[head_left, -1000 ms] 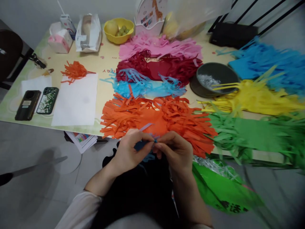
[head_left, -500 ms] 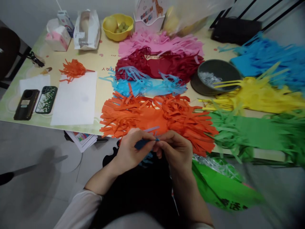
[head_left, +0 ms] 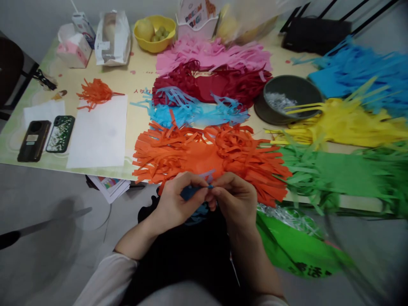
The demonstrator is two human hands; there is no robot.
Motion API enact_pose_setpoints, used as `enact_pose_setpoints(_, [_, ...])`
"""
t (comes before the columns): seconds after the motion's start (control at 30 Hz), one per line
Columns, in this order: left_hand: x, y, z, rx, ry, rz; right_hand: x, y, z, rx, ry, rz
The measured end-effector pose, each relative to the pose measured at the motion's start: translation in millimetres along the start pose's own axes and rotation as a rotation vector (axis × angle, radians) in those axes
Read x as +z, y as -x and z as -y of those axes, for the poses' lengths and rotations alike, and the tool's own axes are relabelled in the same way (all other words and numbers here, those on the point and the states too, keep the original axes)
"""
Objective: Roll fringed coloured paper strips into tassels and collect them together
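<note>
My left hand (head_left: 180, 193) and my right hand (head_left: 236, 195) meet over the table's near edge. Between the pinched fingertips of both is a small rolled end of blue paper (head_left: 210, 186). More blue fringed paper (head_left: 196, 214) hangs below, behind my left hand and over my dark-clothed lap. A pale translucent strip, perhaps tape (head_left: 208, 174), sticks up just above my fingertips; which hand has it I cannot tell. Directly beyond my hands lies a stack of orange fringed paper (head_left: 202, 156), its cut strips spreading to both sides.
Light blue (head_left: 197, 115), dark red (head_left: 210, 89) and pink fringed paper (head_left: 207, 59) lie behind. At right are a dark round tin (head_left: 264, 108), yellow (head_left: 347, 123) and green paper (head_left: 347, 174). An orange tassel (head_left: 97, 91), white sheet (head_left: 97, 136) and two phones (head_left: 60, 134) occupy the left.
The view has shifted very slightly. Both hands keep their pinch on the blue paper, and the pale strip above the fingertips has changed its angle a little.
</note>
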State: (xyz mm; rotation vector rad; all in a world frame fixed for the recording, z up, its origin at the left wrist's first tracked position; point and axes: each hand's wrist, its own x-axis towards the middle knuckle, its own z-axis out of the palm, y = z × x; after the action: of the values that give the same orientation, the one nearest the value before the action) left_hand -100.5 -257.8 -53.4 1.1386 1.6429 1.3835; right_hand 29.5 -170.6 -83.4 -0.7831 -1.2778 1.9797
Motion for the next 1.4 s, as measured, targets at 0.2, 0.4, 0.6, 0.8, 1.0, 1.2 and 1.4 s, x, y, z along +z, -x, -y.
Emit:
enact_pose_setpoints(0.2, [-13.4, -7.4, -4.2, 0.099, -0.222, 0.094, 1.2, 0.8, 6.2, -0.039, 0.147, -0.036])
enact_pose_setpoints(0.4, [-16.1, -10.2, 0.4, 0.11, -0.268, 0.119, -5.9, -2.3, 9.8, -0.076, 0.292, 0.011])
enact_pose_setpoints(0.6, [-1.9, -3.0, 5.6, -0.045, 0.084, 0.049, -9.0, -5.5, 10.9, -0.115, 0.379, -0.027])
enact_pose_setpoints(0.8, [8.4, 1.2, 11.2, -0.008, 0.171, 0.005, -12.8, -7.5, 8.6, -0.067, 0.274, 0.047])
enact_pose_setpoints(1.0, [13.2, 2.4, 20.0, 0.004, 0.239, -0.027, -17.1, -6.3, 15.5, -0.011, 0.307, 0.089])
enact_pose_setpoints(1.2, [12.4, 0.3, 18.6, 0.054, 0.224, -0.019, -15.4, -4.6, 24.6, -0.114, 0.423, 0.043])
enact_pose_setpoints(1.4, [14.5, -0.1, 16.3, 0.135, 0.082, -0.16, -6.3, 4.2, 30.7, -0.31, 0.645, 0.002])
